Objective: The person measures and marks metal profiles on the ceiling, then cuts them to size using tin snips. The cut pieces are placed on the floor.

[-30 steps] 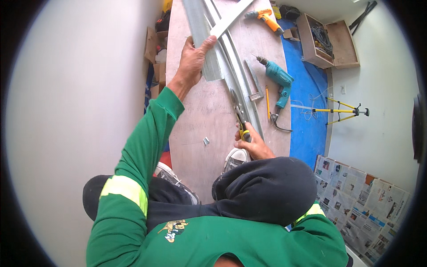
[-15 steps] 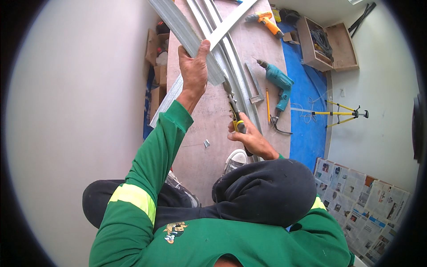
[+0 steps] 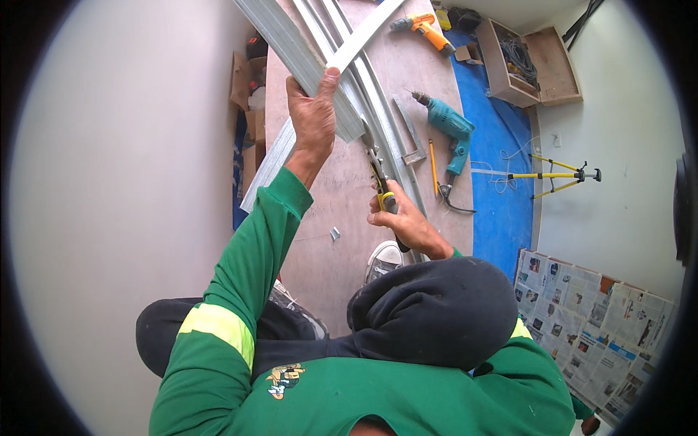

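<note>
My left hand (image 3: 314, 120) is closed around a grey galvanized metal channel (image 3: 285, 45), holding it at a slant, with the thumb on top. The channel's near end meets the jaws of a pair of tin snips (image 3: 376, 168) with dark and yellow handles. My right hand (image 3: 413, 225) grips those handles low, close to my raised knee. How far the jaws have bitten into the metal is too small to tell. Across the channels, beyond my left hand, lies a white strip (image 3: 363, 35). A small bent metal offcut (image 3: 334, 233) rests on the board between my arms.
More metal channels (image 3: 396, 138) lie lengthwise on the wooden board (image 3: 320, 203). To their right are a metal square (image 3: 411, 134), a pencil (image 3: 433, 168), a teal corded drill (image 3: 452, 129) and an orange drill (image 3: 430, 36). Farther right stand an open wooden box (image 3: 502, 62) and a yellow tripod (image 3: 556, 175).
The view has shifted slightly, so the board and tools sit a little farther left and up. Both hands keep their grips, and the snips stay at the channel's end.
</note>
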Available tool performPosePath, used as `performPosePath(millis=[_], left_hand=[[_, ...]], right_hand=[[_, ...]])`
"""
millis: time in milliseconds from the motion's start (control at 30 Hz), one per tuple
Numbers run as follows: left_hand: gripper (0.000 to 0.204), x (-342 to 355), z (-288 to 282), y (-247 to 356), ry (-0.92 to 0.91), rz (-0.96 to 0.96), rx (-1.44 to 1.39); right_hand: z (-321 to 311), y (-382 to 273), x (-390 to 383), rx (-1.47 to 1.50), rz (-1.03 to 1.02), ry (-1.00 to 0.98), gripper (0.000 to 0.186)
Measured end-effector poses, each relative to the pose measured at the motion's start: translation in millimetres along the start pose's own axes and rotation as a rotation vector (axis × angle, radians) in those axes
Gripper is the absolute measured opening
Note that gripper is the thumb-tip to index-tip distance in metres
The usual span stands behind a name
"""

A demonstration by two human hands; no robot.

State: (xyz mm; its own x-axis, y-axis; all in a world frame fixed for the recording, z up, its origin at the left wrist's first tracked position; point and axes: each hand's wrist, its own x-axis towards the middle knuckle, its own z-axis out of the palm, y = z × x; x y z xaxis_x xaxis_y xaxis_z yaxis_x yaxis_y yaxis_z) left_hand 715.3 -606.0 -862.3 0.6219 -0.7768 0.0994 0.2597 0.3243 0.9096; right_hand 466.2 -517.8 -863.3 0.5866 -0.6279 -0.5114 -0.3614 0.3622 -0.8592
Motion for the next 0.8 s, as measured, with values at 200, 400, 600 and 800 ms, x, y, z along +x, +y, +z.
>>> performPosePath(millis=[200, 400, 600, 800], left_hand=[[0.052, -2, 0, -4, -0.032, 0.026, 0.029], [0.054, -7, 0, -15, -0.074, 0.019, 0.024], [0.053, -7, 5, -18, -0.063, 0.013, -0.029], [0.050, 7, -6, -11, -0.154, -0.088, -0.060]], right_hand=[[-2, -5, -3, -0.088, -0.007, 0.017, 0.057], [-1, -2, -7, -0.101, 0.004, 0.018, 0.069], [7, 4, -7, -0.124, -0.051, 0.097, 0.033], [11, 23, -2, -0.162, -0.056, 0.197, 0.019]])
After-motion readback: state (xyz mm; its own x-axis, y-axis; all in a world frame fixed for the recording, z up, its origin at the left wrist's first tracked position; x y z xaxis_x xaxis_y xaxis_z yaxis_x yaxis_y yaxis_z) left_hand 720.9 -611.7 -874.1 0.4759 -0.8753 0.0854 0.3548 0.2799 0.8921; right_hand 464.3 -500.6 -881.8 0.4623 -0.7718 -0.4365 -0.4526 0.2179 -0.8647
